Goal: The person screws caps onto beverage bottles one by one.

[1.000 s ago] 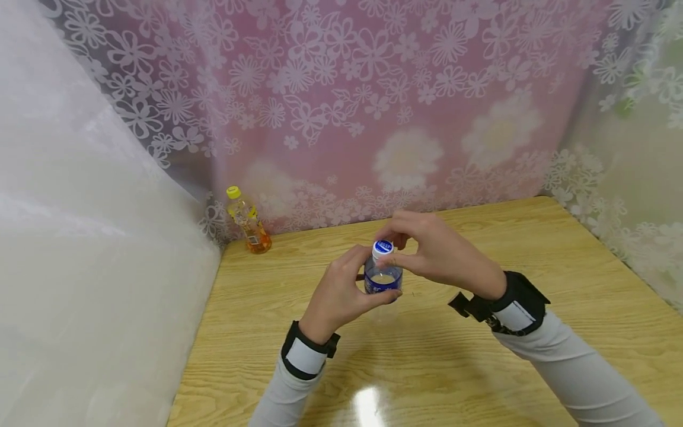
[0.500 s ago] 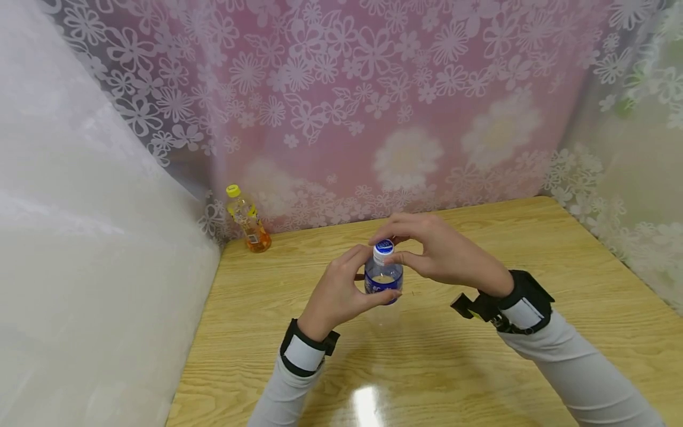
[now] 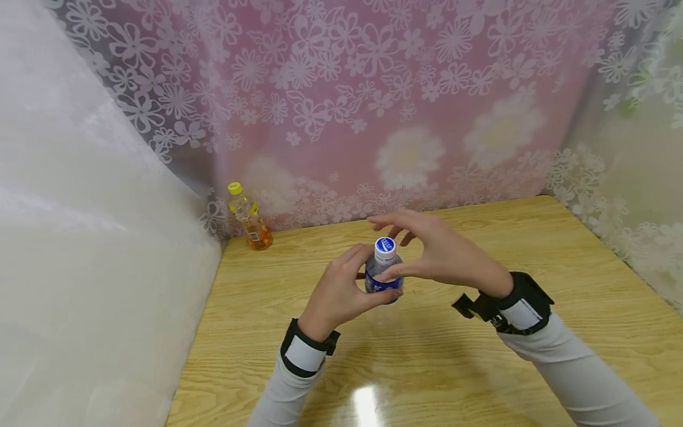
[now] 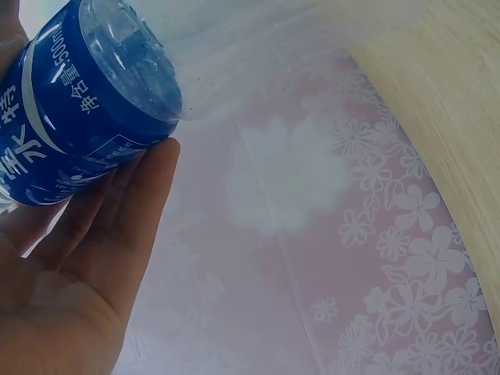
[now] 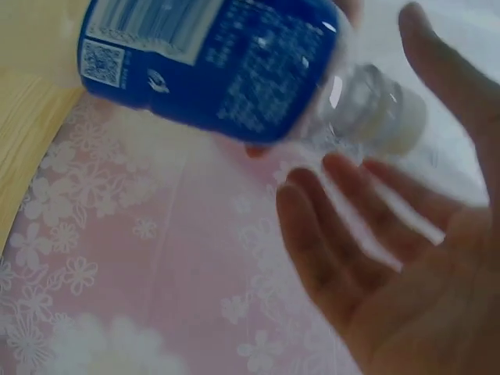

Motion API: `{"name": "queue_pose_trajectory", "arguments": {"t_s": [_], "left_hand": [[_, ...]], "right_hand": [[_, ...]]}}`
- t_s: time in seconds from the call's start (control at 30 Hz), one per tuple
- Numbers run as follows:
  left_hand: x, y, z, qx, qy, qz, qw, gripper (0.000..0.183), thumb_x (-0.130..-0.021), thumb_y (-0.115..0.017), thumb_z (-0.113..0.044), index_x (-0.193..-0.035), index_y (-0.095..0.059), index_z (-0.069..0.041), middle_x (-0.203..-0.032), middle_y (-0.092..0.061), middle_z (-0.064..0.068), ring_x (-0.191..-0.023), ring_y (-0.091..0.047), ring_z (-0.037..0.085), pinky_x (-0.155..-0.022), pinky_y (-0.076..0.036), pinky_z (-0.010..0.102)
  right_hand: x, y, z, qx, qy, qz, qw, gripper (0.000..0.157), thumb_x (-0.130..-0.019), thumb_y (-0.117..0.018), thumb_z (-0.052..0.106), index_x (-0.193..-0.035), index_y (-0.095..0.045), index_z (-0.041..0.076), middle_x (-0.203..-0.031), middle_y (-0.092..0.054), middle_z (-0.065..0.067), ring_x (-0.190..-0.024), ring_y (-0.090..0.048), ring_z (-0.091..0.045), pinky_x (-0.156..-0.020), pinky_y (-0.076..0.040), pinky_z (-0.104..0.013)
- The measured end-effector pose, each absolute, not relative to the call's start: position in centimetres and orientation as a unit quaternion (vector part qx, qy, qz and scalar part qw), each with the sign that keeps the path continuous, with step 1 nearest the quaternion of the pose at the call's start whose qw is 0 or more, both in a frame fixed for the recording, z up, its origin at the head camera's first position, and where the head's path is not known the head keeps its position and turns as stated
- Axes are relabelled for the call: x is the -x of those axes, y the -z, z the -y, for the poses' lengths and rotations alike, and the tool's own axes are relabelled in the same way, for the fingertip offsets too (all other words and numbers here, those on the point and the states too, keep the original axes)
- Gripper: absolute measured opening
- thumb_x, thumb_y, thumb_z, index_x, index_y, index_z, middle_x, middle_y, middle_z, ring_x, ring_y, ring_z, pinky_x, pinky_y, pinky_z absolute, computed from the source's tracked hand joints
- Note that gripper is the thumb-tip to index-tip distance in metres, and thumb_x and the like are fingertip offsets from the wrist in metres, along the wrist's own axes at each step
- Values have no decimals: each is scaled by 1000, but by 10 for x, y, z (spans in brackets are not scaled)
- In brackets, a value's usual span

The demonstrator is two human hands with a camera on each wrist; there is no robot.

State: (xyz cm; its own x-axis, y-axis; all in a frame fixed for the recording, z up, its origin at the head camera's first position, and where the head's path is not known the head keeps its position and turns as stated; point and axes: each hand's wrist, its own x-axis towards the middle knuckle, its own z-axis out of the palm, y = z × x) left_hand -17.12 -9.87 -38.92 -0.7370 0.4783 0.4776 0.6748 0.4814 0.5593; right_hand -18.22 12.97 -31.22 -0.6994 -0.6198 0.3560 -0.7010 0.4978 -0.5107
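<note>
Release of cap (image 3: 385, 245) by now-spread right hand (image 3: 440, 246), with bottle (image 3: 376, 284) clamped in left hand (image 3: 339, 289); apparently a pause in turning.

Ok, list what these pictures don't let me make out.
Right wrist: small print on the wide blue label of the white-capped clear plastic bottle; blurred.
Head: part of that label; covered by the left hand.
Head: fine wording on the yellow-capped clear plastic bottle with orange contents; too small.
</note>
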Motion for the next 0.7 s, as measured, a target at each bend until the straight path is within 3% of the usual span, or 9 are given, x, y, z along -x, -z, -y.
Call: {"name": "queue_pose_trajectory", "arguments": {"t_s": [0.1, 0.23, 0.3, 0.37, 0.43, 0.5, 0.6, 0.7], "left_hand": [[171, 388, 99, 336, 392, 848, 118, 65, -83, -90, -41, -138, -61, -20, -126, -69, -2, -110, -72, 12, -83, -62, 21], [171, 388, 99, 335, 391, 850, 115, 70, -83, -90, -40, -142, -59, -21, -127, -69, -2, -110, -72, 11, -83, -63, 23], [170, 388, 98, 338, 380, 852, 122, 68, -82, -90, -41, -140, -60, -20, -124, -69, -2, -104, -71, 10, -81, -63, 23], [170, 388, 96, 341, 372, 853, 128, 65, -82, -90, -42, -137, -61, -19, -121, -69, -3, -101, -70, 8, -80, -62, 22], [170, 388, 95, 346, 368, 853, 131, 63, -83, -90, -43, -134, -62, -18, -120, -69, -3, -100, -69, 8, -79, -61, 23], [171, 389, 94, 348, 372, 851, 126, 61, -83, -89, -42, -132, -62, -18, -119, -69, -3, -101, -70, 8, -80, -62, 22], [171, 390, 94, 348, 382, 848, 113, 65, -85, -89, -40, -139, -59, -19, -126, -68, -2, -109, -71, 11, -84, -62, 22], [171, 392, 95, 345, 387, 848, 107, 71, -85, -88, -40, -145, -56, -20, -131, -68, 0, -113, -71, 13, -85, -62, 21]], "right_hand": [[184, 310, -139, -429, -325, 841, 51, 57, -95, -79, 20, -148, -59, 27, -147, -63, 2, -128, -64, -18, -100, -58, -43], [187, 310, -139, -443, -317, 834, 85, 39, -97, -77, 19, -135, -70, 25, -128, -69, 6, -112, -67, -10, -89, -59, -33], [187, 312, -134, -427, -302, 845, 109, 41, -91, -83, 29, -130, -71, 22, -114, -67, 8, -97, -63, -6, -78, -54, -28], [188, 314, -130, -412, -289, 856, 117, 55, -86, -87, 39, -133, -67, 19, -110, -64, 7, -92, -60, -6, -74, -51, -28], [188, 317, -130, -407, -284, 862, 103, 71, -82, -88, 44, -143, -60, 19, -116, -64, 5, -99, -61, -8, -79, -53, -30], [188, 317, -134, -415, -298, 857, 70, 76, -87, -86, 41, -152, -52, 22, -133, -63, 2, -113, -63, -14, -88, -57, -36], [187, 315, -143, -438, -326, 838, 19, 63, -97, -77, 27, -154, -52, 28, -151, -58, 2, -135, -59, -21, -104, -57, -46], [188, 313, -148, -452, -331, 828, 8, 47, -103, -69, 19, -148, -60, 29, -150, -61, 4, -139, -58, -20, -108, -56, -47]]}}
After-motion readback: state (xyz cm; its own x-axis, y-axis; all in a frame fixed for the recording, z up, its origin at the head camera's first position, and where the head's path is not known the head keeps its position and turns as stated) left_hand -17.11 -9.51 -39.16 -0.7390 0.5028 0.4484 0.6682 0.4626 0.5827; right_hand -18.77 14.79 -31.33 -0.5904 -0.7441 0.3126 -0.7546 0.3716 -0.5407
